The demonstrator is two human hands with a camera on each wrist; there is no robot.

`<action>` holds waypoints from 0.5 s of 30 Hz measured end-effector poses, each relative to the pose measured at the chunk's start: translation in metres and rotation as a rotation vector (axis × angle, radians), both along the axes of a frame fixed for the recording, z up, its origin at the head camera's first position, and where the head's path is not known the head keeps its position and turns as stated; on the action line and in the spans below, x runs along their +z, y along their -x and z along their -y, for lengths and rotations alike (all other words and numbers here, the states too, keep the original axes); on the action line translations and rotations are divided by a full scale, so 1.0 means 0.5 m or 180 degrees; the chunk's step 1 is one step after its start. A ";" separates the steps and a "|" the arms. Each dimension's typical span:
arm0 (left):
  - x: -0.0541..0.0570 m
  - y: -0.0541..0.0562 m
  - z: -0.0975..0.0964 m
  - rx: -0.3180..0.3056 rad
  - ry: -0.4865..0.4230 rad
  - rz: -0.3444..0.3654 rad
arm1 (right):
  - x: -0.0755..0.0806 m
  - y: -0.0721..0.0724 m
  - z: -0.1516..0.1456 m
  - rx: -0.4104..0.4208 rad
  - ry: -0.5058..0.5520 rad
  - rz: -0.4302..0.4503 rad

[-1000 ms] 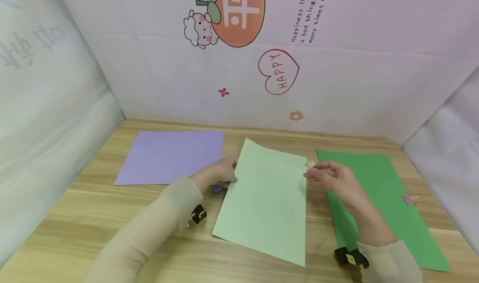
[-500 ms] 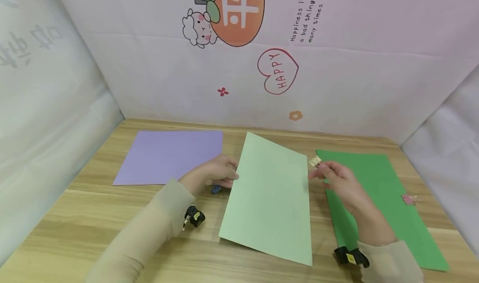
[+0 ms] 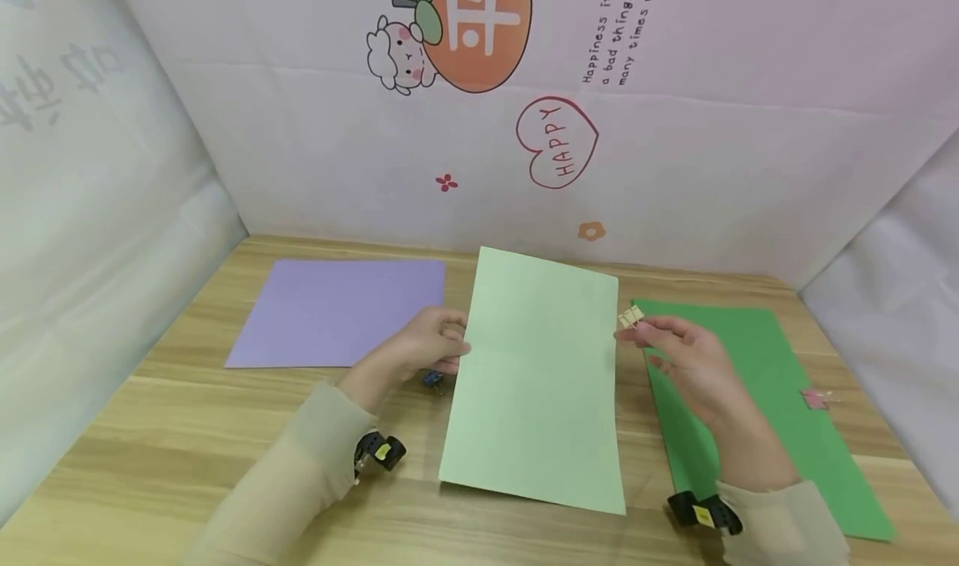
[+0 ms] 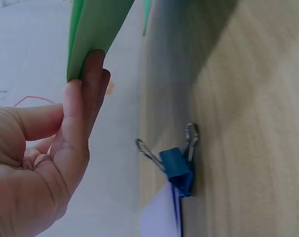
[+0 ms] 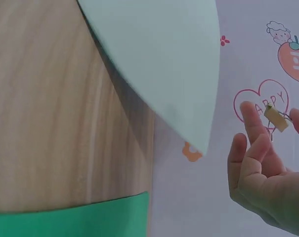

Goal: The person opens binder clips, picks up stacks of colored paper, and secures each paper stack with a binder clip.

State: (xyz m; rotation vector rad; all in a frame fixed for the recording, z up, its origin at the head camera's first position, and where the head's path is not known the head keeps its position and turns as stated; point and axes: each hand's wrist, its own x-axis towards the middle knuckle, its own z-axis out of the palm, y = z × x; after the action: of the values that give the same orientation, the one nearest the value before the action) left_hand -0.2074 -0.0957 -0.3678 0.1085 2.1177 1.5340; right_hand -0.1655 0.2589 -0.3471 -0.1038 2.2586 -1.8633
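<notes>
A light green sheet of paper (image 3: 543, 383) is raised off the table in the head view, tilted. My left hand (image 3: 430, 341) grips its left edge; in the left wrist view the paper's folded-looking edge (image 4: 92, 39) sits at my fingertips. Near the sheet's right edge, my right hand (image 3: 685, 362) pinches a pale yellow binder clip (image 3: 631, 316) by a wire handle. In the right wrist view this clip (image 5: 276, 117) is apart from the paper. A blue binder clip (image 4: 176, 168) is fixed on the purple paper (image 3: 345, 312), just under my left hand.
On the right lies a dark green sheet (image 3: 764, 399) with a pink binder clip (image 3: 815, 399) on its right edge. The wooden table (image 3: 187, 433) ends at a printed white cloth (image 3: 337, 175) behind. Dark wrist straps show on both arms.
The light green sheet has lifted, its top edge moving up and levelling. My left hand has moved slightly left with it. My right hand and the yellow clip have risen a little and shifted right.
</notes>
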 end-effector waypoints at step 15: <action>0.026 -0.035 0.031 0.0040 -0.0463 -0.0286 | 0.023 -0.005 -0.013 -0.0139 -0.0085 -0.0292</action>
State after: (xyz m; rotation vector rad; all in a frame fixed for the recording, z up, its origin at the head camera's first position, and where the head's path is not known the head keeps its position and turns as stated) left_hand -0.1897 -0.1114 -0.3547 0.2193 2.0761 1.7193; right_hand -0.1632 0.2653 -0.3357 -0.1394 2.3638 -1.8863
